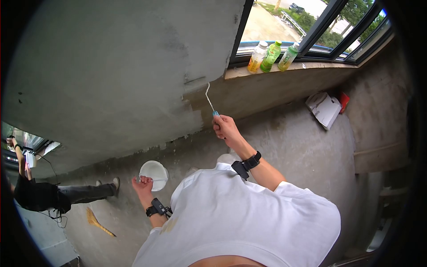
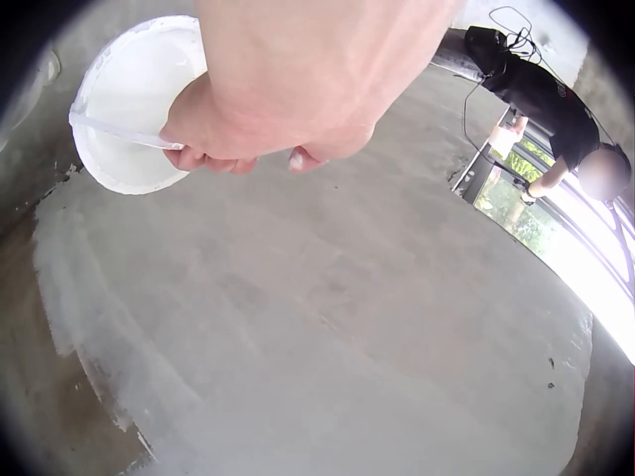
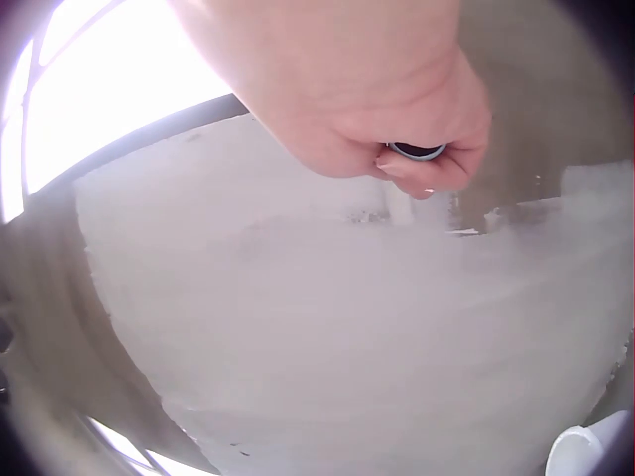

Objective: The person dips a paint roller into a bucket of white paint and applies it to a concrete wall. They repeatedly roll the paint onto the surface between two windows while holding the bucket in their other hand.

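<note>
In the head view my right hand (image 1: pixel 226 129) grips a blue-handled tool (image 1: pixel 216 114). Its thin, white-coated far part reaches up to the wall by the window sill's corner, over the border between a pale grey coat and darker bare wall. From the right wrist the round, dark end of the handle (image 3: pixel 417 152) pokes out of the curled fingers; the tool's exact kind cannot be told. Low on the other side, my left hand (image 1: pixel 143 187) holds a white bucket (image 1: pixel 154 163) by its handle, a pale band (image 2: pixel 124 134) running into the curled fingers. White stuff coats the bucket's inside.
Several bottles (image 1: pixel 268 57) stand on the window sill (image 1: pixel 242 72). A white box (image 1: pixel 324 109) lies on the floor to the right. At left, another person (image 1: pixel 38 196) in black stands near a second window, a yellow broom (image 1: pixel 94 220) on the floor close by.
</note>
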Available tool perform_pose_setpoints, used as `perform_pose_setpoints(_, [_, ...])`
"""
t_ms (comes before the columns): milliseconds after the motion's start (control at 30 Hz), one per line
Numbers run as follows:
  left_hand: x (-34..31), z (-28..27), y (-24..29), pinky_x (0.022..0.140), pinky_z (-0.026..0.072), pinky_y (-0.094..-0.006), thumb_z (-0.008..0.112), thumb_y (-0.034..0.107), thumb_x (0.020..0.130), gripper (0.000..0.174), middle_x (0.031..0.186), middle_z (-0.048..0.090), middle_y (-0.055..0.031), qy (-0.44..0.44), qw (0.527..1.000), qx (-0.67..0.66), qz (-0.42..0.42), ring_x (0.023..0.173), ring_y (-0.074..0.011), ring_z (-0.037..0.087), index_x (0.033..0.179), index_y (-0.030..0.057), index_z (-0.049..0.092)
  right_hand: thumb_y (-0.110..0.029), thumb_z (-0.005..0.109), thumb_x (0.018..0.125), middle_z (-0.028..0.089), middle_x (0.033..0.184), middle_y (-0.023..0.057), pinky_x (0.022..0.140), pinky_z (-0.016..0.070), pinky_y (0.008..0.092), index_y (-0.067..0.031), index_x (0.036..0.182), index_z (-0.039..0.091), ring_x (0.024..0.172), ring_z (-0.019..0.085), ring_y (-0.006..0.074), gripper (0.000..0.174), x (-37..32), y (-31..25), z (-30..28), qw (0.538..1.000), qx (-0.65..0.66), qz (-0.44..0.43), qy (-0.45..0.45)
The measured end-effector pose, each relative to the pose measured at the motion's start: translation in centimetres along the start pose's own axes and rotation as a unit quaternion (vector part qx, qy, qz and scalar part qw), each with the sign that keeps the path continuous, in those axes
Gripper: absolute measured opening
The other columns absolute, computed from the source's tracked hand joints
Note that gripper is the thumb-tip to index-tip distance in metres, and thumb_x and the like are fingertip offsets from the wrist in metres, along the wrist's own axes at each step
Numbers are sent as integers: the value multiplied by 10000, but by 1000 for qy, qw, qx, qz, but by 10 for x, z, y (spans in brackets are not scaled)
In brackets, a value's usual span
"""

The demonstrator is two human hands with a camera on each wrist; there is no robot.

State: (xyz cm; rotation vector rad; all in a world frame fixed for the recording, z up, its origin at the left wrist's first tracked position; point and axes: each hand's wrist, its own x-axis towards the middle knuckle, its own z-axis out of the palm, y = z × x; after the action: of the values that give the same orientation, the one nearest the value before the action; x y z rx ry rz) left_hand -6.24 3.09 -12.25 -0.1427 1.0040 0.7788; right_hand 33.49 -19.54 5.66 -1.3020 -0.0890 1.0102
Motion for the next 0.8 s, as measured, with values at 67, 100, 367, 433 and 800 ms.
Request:
perform_pose_setpoints(67, [-3,2,-1,542,241,-315,561,378,793,342,563,297,-2,4,1000,-3,14,493,-143,262,685,113,373,-322,535,1003,434,657,-60,406,228,188,-115,819,501,496,323,16,279,-6,-9,7,1000,5,-2,-6])
perform_pose_setpoints(100, [-2,3,-1,542,241,-315,561,378,793,342,563,297,-2,12,1000,-5,15,493,-143,262,685,113,373,-325,536,1003,434,656,-60,406,228,187,-112,826,505,495,324,16,279,-7,-14,8,1000,9,-4,-10])
perform_pose_setpoints(367, [-14,14,2,575,245,-303,573,325,814,308,597,288,-2,5,1000,-4,4,526,-142,263,715,93,396,-314,544,998,474,661,-31,401,242,190,-58,893,543,478,349,27,277,8,-3,-6,999,17,48,-7])
perform_pose_setpoints(433, [-13,14,4,584,248,-305,564,335,818,316,605,287,-4,21,1000,3,6,537,-143,271,727,88,391,-304,541,1002,475,659,-34,408,252,188,-49,904,547,482,349,27,273,10,-5,-7,998,17,61,-1])
perform_pose_setpoints(800, [-17,18,3,610,268,-308,557,310,843,287,628,308,-8,28,999,36,8,559,-142,286,781,68,416,-287,538,1004,429,651,-49,396,210,189,-41,953,551,479,296,9,251,-7,-36,1,998,-3,57,25])
